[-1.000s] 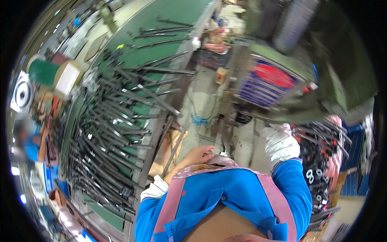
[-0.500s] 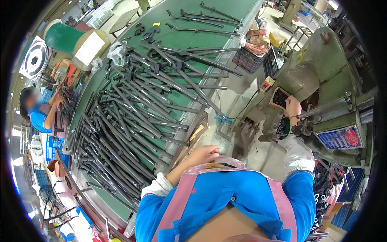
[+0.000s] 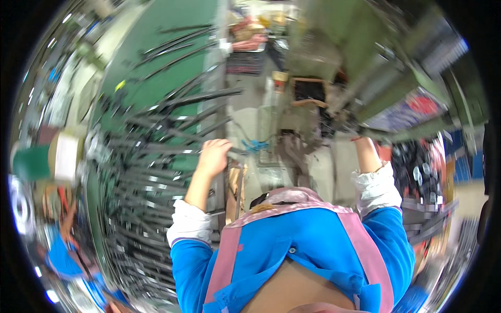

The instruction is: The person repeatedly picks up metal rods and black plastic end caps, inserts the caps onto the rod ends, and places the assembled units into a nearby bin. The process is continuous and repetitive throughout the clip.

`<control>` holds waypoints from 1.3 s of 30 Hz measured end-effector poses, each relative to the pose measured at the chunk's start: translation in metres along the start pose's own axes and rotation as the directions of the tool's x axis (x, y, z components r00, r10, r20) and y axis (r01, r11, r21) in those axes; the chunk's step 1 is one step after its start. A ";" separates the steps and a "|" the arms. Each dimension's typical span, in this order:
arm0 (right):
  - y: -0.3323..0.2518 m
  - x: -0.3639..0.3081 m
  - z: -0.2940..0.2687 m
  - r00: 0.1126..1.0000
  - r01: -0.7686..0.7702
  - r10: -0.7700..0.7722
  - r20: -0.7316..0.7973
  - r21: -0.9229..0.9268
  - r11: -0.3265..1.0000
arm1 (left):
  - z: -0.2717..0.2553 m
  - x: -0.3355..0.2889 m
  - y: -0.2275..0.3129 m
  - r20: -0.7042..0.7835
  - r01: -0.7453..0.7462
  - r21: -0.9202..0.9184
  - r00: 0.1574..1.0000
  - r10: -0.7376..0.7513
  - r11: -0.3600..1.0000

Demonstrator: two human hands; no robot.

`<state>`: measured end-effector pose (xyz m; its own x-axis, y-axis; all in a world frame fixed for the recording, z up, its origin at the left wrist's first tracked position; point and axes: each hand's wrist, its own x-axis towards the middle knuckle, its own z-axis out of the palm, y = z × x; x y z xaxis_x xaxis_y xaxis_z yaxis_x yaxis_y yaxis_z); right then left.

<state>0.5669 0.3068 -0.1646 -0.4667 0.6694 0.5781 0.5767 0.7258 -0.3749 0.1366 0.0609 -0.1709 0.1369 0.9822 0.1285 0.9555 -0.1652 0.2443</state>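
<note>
Many long black metal tubes (image 3: 141, 208) lie piled on the green-topped table (image 3: 172, 13) to my left. At the table's right edge my left hand (image 3: 215, 156) is closed around one black tube (image 3: 239, 152), whose end sticks out to the right past my fingers. My right forearm (image 3: 368, 156) reaches up under the green machine (image 3: 407, 99). The machine hides my right hand and its fingers. Beside the machine sits a wooden-rimmed box (image 3: 309, 93) of small dark pieces. The whole picture is smeared by motion.
Beyond the pile, a few separate black tubes (image 3: 177, 39) lie on the table. A black crate (image 3: 245, 62) with pinkish bundles stands past its right edge. A blue tie (image 3: 254, 145) hangs near the tube's end. At far left another person (image 3: 65, 250) works.
My view has turned to the right. My left hand has gone from near my waist to the tube at the table edge. My right hand has left the small box and is now hidden.
</note>
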 end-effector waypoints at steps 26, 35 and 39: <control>-0.141 -0.033 -0.039 0.704 -0.631 0.666 0.247 0.647 0.427 | -0.180 0.043 0.042 0.122 -0.397 0.112 0.915 0.384 0.911; -0.136 -0.044 -0.029 0.985 -0.116 0.139 -0.099 0.207 0.971 | -0.121 0.022 0.091 0.191 -0.268 -0.198 0.933 0.305 0.943; -0.121 -0.061 -0.018 0.953 -0.222 0.224 0.205 -0.032 0.974 | -0.080 0.026 0.122 0.245 -0.152 -0.395 0.933 0.264 0.906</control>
<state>0.5380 0.1755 -0.1412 -0.4527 0.8330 0.3182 0.6873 0.5533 -0.4706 0.2362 0.0593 -0.0604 0.4436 0.8948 -0.0511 0.7419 -0.3346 0.5810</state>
